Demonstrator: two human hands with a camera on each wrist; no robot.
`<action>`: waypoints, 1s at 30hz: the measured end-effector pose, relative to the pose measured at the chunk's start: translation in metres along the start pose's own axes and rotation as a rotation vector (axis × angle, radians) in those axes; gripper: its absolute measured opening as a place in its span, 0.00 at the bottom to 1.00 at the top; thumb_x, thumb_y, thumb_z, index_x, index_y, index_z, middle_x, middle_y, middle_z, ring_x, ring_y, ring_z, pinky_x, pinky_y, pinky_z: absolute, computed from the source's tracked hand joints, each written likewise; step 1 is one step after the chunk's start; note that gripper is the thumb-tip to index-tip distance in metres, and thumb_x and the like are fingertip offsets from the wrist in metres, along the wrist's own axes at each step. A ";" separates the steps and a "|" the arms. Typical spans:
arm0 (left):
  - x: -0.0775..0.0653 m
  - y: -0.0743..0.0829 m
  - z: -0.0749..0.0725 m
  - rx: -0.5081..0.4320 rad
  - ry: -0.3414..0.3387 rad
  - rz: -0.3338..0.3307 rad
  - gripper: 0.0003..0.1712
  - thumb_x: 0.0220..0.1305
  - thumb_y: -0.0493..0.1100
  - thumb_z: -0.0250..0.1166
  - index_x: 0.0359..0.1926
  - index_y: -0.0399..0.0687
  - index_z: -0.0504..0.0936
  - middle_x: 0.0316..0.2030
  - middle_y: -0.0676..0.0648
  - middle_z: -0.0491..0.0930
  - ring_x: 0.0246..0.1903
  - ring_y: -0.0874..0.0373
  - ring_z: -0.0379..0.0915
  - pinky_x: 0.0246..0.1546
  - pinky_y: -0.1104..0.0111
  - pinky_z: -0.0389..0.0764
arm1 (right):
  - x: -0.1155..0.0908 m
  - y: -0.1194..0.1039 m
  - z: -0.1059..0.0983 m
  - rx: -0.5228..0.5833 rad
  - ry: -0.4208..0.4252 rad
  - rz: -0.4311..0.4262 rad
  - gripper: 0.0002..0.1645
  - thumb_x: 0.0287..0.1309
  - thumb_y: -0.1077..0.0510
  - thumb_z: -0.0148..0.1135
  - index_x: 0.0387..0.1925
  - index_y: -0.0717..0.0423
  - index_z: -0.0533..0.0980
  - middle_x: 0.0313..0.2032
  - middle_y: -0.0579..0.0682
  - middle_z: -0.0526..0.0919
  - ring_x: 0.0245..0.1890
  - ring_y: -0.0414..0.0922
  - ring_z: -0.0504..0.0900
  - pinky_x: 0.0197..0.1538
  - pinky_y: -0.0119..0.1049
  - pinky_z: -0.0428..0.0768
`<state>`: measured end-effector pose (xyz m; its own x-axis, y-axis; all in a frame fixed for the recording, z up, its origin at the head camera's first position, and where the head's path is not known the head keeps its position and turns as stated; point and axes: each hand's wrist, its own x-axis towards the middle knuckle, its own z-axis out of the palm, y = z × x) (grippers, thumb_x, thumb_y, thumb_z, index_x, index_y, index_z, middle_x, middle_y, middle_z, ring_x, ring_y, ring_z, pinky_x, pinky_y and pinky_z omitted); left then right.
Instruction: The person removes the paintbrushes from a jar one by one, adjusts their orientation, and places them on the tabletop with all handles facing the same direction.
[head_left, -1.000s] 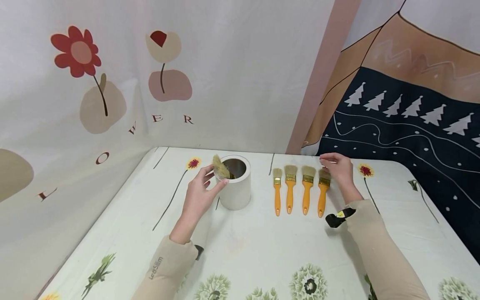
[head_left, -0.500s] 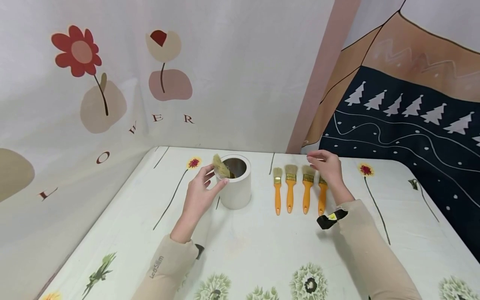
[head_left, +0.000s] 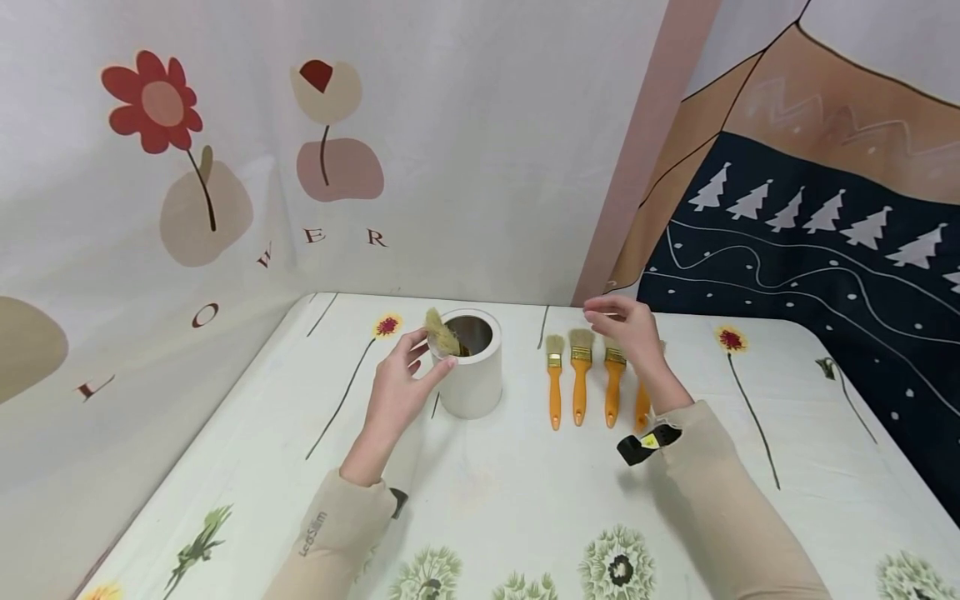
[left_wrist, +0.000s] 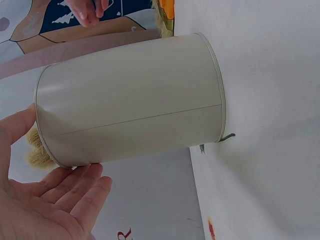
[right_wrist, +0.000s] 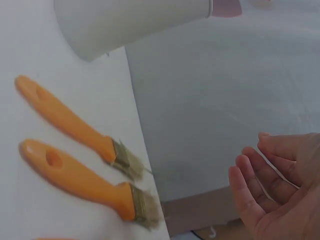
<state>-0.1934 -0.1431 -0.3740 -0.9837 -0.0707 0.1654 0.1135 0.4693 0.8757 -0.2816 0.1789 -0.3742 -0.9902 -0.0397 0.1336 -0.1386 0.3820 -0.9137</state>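
Observation:
A white cylindrical can (head_left: 471, 392) stands upright at the back of the table. One paintbrush, its pale bristles (head_left: 441, 333) upward, leans inside against the left of the rim. My left hand (head_left: 396, 390) holds the can at its upper left, thumb and fingers spread across the rim beside the bristles. In the left wrist view, the thumb touches the rim and the fingertips touch the side of the can (left_wrist: 130, 100). My right hand (head_left: 628, 335), fingers loosely bent and holding nothing, hovers over the bristle ends of a row of orange-handled paintbrushes (head_left: 579, 392), partly hiding those on the right.
The brushes lie side by side, bristles away from me, right of the can. Two of them, an upper brush (right_wrist: 67, 117) and a lower brush (right_wrist: 80, 177), show in the right wrist view. A flower-printed cloth (head_left: 480, 492) covers the table; a printed curtain (head_left: 480, 167) hangs behind.
My right hand has moved left, from beside the rightmost brush to above the brushes nearer the can. My left hand, the can and the brushes have stayed put.

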 end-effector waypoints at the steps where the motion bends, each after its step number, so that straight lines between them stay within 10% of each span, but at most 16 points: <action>1: 0.000 0.000 0.000 -0.001 -0.001 0.000 0.39 0.64 0.48 0.69 0.70 0.39 0.66 0.70 0.40 0.69 0.69 0.44 0.68 0.72 0.54 0.71 | -0.001 -0.003 0.002 0.004 -0.005 -0.002 0.21 0.69 0.53 0.60 0.58 0.61 0.77 0.57 0.60 0.80 0.52 0.50 0.83 0.51 0.19 0.83; 17: 0.000 0.000 0.000 0.002 0.002 -0.004 0.38 0.64 0.48 0.70 0.70 0.39 0.66 0.69 0.40 0.70 0.69 0.44 0.68 0.71 0.54 0.72 | -0.014 -0.044 0.034 0.030 -0.097 -0.096 0.17 0.67 0.56 0.63 0.54 0.58 0.80 0.53 0.58 0.83 0.51 0.51 0.83 0.50 0.21 0.81; 30: 0.001 0.000 0.001 0.001 0.000 -0.007 0.39 0.64 0.48 0.70 0.70 0.39 0.66 0.69 0.39 0.70 0.69 0.44 0.68 0.71 0.54 0.72 | -0.024 -0.071 0.069 0.043 -0.187 -0.194 0.16 0.63 0.59 0.66 0.52 0.58 0.81 0.52 0.57 0.85 0.51 0.52 0.84 0.57 0.43 0.84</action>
<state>-0.1942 -0.1425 -0.3740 -0.9844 -0.0743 0.1595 0.1065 0.4701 0.8762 -0.2494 0.0888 -0.3394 -0.9302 -0.2795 0.2380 -0.3223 0.3112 -0.8940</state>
